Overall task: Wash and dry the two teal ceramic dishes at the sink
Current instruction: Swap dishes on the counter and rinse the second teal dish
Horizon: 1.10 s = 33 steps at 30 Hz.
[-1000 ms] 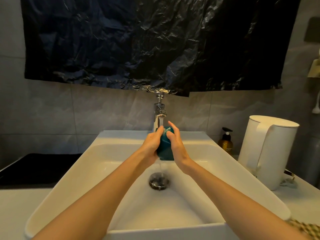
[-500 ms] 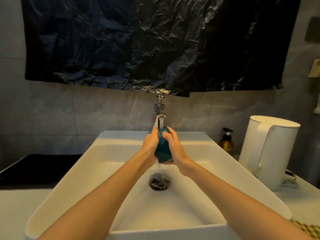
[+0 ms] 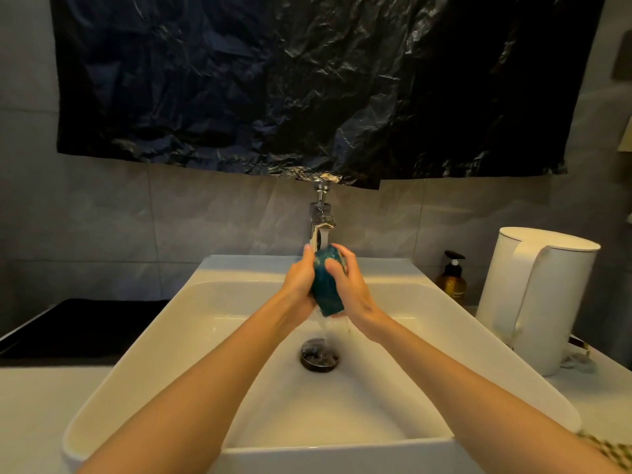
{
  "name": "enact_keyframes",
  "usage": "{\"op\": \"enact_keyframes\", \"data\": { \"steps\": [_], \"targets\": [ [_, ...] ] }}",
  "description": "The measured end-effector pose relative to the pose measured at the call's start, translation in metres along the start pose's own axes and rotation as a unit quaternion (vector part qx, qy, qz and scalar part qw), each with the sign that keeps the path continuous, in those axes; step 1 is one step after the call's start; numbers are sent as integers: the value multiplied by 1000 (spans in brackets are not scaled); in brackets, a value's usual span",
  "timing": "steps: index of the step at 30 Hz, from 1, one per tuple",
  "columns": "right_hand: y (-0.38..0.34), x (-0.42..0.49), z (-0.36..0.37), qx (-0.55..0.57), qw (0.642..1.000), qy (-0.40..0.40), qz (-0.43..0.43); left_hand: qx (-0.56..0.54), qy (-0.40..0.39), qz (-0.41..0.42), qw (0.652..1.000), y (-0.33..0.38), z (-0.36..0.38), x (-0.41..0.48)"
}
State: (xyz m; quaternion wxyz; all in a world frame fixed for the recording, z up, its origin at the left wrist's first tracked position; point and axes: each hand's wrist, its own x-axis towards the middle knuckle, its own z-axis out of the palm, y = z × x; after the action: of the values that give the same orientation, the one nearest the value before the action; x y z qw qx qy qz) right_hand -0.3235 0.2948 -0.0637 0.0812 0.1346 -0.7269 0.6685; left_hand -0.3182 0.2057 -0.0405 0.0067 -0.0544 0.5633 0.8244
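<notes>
Under the tap (image 3: 321, 224) at frame centre, the teal dish (image 3: 327, 285) sat clasped between both hands: left hand (image 3: 299, 285) cupping its left side, right hand (image 3: 352, 285) fingers curled around its right.

One wide-angle view is taken from the head, aimed forward and down across the sink (image 3: 239, 268) toward the faucet (image 3: 319, 218), both seen close.

Home bathroom — washbasin (image 3: 212, 340), soap dispenser (image 3: 452, 280).
</notes>
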Motion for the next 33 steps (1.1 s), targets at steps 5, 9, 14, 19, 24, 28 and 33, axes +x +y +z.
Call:
{"op": "enact_keyframes", "data": {
  "steps": [5,9,14,19,24,28,33],
  "targets": [
    [2,-2,3,-43,998,-34,-42,-23,-14,-14,1000,5,-12,-3],
    [-1,5,7,14,999,-12,35,44,1,30,999,1,-3,-6],
    [-15,-4,4,175,946,-6,274,141,-12,95,985,-13,4,-11],
    [-15,-4,-14,240,916,-23,321,184,-24,144,972,-16,8,-16],
    [-15,-7,5,125,957,-7,262,131,19,54,990,-7,11,-14],
    [-19,-9,-1,209,923,-8,323,208,-26,108,972,-12,6,-13],
    [-18,-6,-11,244,891,-18,382,257,-153,75,951,-8,-13,-6]
  ]
}}
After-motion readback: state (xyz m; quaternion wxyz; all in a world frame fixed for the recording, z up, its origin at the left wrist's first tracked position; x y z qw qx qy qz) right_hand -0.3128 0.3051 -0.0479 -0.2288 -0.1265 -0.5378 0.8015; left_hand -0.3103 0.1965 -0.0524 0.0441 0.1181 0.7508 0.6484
